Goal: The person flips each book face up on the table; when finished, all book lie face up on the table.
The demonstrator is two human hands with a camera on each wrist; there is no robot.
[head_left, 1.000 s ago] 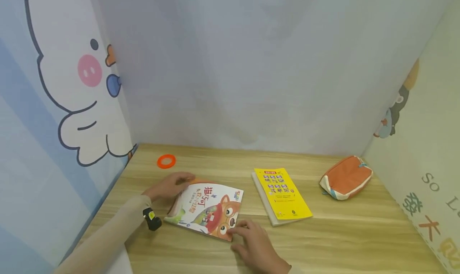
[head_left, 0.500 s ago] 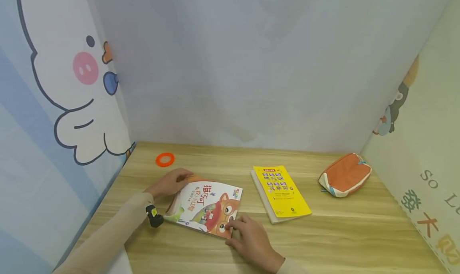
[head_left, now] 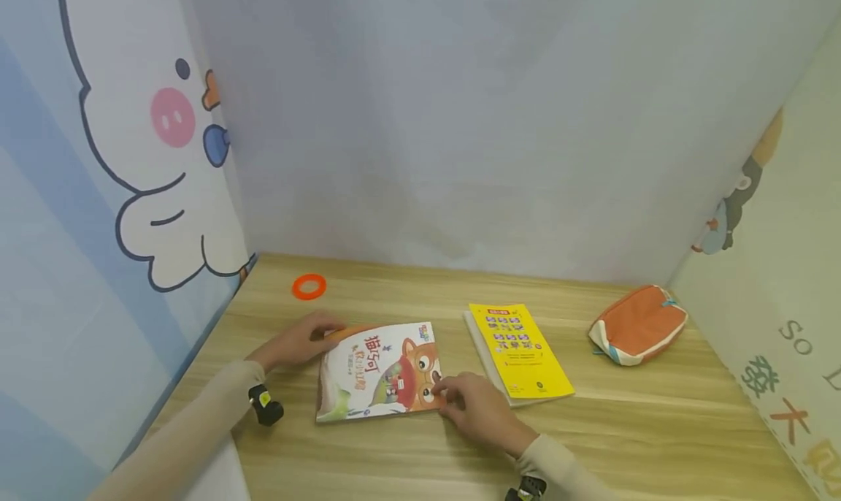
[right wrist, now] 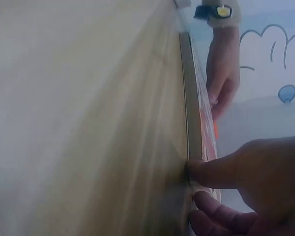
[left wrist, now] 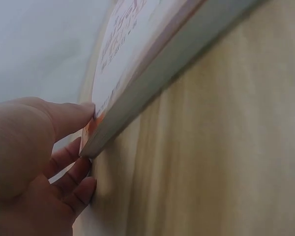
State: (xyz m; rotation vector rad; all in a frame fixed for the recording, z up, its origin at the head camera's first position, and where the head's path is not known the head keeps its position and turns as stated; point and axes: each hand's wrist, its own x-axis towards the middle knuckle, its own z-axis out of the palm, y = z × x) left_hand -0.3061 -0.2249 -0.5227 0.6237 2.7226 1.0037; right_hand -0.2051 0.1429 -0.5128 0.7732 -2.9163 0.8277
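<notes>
Picture book [head_left: 374,375] sits toward the left edge of the table [head_left: 368,464]; left hand [head_left: 298,342] pinches its far left corner, right hand [head_left: 482,412] its near right. Orange ring [head_left: 309,296] near table's far left corner, orange pouch [head_left: 639,326] near far right.

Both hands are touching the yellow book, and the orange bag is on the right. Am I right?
Not quite: in the head view, the left hand and right hand touch the white book, not the yellow book. The orange bag is indeed on the right.
</notes>
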